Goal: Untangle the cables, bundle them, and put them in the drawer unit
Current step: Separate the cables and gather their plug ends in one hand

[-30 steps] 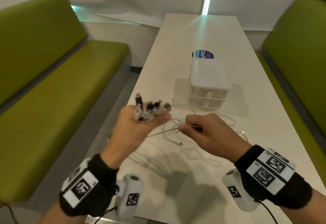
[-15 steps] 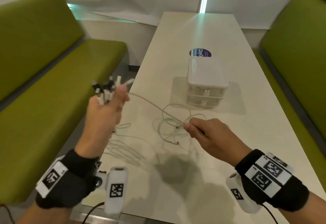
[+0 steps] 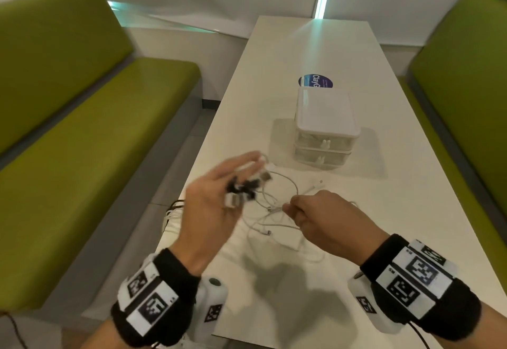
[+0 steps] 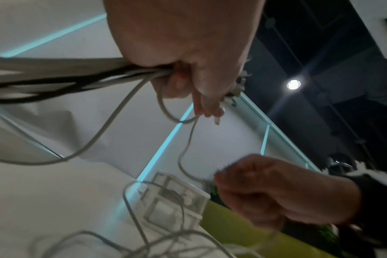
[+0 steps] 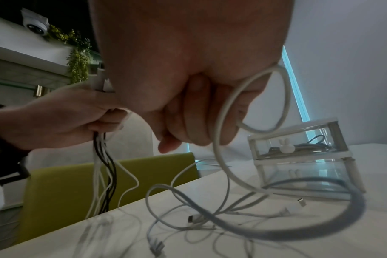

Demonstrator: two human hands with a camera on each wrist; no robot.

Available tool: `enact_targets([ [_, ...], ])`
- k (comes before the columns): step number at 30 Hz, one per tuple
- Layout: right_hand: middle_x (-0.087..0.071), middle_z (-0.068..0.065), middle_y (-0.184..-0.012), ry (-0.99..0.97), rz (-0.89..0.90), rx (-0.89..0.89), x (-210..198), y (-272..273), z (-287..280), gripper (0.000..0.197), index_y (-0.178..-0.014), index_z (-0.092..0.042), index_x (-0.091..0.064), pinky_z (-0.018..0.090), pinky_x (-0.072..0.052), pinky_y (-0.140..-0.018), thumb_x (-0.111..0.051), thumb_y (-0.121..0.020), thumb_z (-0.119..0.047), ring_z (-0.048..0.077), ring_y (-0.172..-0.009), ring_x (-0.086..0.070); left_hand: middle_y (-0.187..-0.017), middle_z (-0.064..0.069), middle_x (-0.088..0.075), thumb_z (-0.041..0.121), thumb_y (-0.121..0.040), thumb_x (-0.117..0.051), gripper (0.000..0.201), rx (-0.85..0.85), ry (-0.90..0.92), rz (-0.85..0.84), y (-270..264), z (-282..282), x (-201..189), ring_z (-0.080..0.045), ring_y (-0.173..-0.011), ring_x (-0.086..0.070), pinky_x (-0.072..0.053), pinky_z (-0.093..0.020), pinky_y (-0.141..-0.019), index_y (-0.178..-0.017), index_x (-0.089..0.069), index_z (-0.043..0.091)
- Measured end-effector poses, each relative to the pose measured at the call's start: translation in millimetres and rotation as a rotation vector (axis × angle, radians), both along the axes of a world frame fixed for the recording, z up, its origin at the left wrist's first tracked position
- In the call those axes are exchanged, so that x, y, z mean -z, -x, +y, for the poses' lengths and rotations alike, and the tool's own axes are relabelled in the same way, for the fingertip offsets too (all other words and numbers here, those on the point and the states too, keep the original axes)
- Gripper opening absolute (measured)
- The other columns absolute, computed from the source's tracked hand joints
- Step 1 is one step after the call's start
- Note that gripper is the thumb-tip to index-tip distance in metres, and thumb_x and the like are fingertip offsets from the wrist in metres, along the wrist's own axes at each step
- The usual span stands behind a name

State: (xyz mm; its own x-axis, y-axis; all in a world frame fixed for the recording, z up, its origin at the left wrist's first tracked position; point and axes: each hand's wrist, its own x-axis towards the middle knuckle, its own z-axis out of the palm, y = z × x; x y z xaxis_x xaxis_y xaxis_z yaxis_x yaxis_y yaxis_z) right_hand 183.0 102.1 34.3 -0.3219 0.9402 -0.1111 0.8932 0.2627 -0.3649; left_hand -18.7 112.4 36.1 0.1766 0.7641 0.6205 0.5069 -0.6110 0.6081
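My left hand (image 3: pixel 211 206) is raised over the table's left edge and grips a bundle of black and white cable ends (image 3: pixel 242 188), plugs sticking out past the blurred fingers. In the left wrist view the bundle (image 4: pixel 113 73) runs out of the closed fist. My right hand (image 3: pixel 318 219) pinches one white cable (image 3: pixel 295 184) just right of the left hand; its loop (image 5: pixel 230 111) curls past the curled fingers. Loose white cables (image 3: pixel 274 228) lie tangled on the table under both hands. The white drawer unit (image 3: pixel 326 126) stands beyond them, both drawers closed.
The white table (image 3: pixel 397 211) is long and narrow, with green benches (image 3: pixel 96 134) on both sides. Some cables (image 3: pixel 171 212) hang over the table's left edge. A round blue sticker (image 3: pixel 315 81) lies behind the drawer unit. The upper drawer (image 5: pixel 296 144) holds cables.
My left hand has swung from out over the left bench back to the right, close to my right hand, still holding the cable ends. The right hand has barely moved.
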Motion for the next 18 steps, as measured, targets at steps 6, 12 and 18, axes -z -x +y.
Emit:
enact_targets([
  [6, -0.061, 0.003, -0.079, -0.047, -0.117, -0.106, -10.8, 5.2, -8.8, 0.028, -0.090, -0.021, -0.053, 0.032, -0.042, -0.056, -0.033, -0.097, -0.039, 0.023, -0.070, -0.057, -0.139, 0.011, -0.053, -0.017, -0.074, -0.061, 0.065, 0.285, 0.075, 0.205, -13.3, -2.3, 18.8, 0.000, -0.124, -0.053, -0.046, -0.022, -0.102, -0.128, -0.062, 0.019],
  [12, -0.060, -0.001, -0.066, -0.128, 0.014, -0.172, -5.7, 3.2, -12.2, 0.046, -0.092, -0.027, -0.056, 0.042, -0.047, -0.060, -0.021, -0.093, -0.057, 0.022, -0.060, -0.053, -0.119, 0.010, -0.068, 0.006, -0.087, -0.063, 0.041, 0.347, 0.559, 0.046, -4.9, 2.9, 18.5, -0.003, -0.111, -0.063, -0.050, -0.024, -0.095, -0.125, -0.065, 0.021],
  [18, -0.031, -0.014, -0.050, -0.282, 0.084, -0.143, -3.0, -2.2, -8.7, 0.041, -0.072, -0.030, -0.046, 0.037, -0.042, -0.046, -0.023, -0.092, -0.057, 0.012, -0.048, -0.035, -0.081, 0.006, -0.070, 0.006, -0.092, -0.061, 0.024, 0.395, 0.711, -0.002, -2.2, -7.9, 9.8, -0.009, -0.085, -0.067, -0.050, -0.022, -0.084, -0.100, -0.072, 0.026],
])
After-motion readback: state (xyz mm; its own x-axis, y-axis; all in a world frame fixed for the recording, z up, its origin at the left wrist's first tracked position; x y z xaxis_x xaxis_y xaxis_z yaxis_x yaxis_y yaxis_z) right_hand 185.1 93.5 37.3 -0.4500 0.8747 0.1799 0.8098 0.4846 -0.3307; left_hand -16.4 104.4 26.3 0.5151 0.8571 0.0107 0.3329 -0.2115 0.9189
